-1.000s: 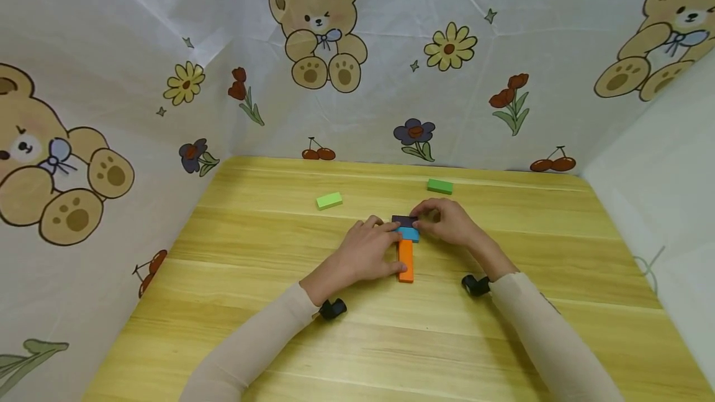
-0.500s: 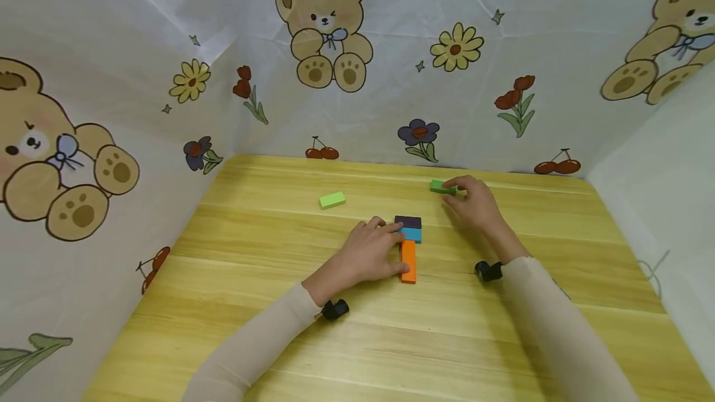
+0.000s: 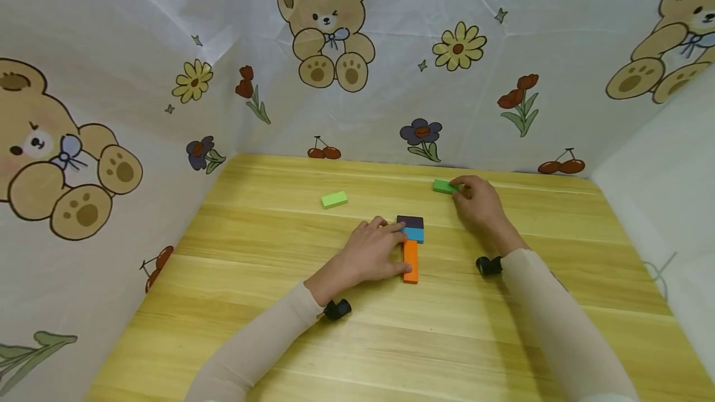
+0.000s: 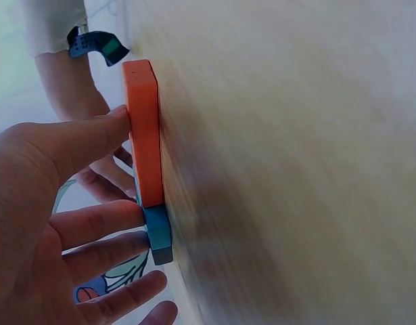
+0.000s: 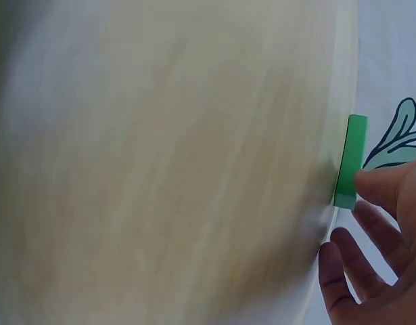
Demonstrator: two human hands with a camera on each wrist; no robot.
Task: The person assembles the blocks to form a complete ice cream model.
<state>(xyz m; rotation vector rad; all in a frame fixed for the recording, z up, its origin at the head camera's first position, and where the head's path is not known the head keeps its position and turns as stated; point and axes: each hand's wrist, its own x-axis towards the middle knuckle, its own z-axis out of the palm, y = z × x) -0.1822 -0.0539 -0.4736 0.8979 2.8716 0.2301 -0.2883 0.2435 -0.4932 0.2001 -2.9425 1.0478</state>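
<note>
My left hand rests beside a joined row of blocks, fingers fairly straight. Its thumb touches the upright-running orange block, and its other fingertips reach the light blue block and the dark purple block at the far end. In the left wrist view the orange block stands on edge against the blue one. Farther back, my right hand pinches the right end of a green block. The right wrist view shows the thumb against this green block, other fingers curled below it.
A lime-green block lies at the back left of the wooden table. Bear-print sheeting rises along the table's back and left edges, with a white wall on the right. Black wrist cameras hang beneath both wrists.
My right hand has left the dark purple block and moved back to the green block, its fingers shifting to that block's right end. My left hand has stayed at the row.
</note>
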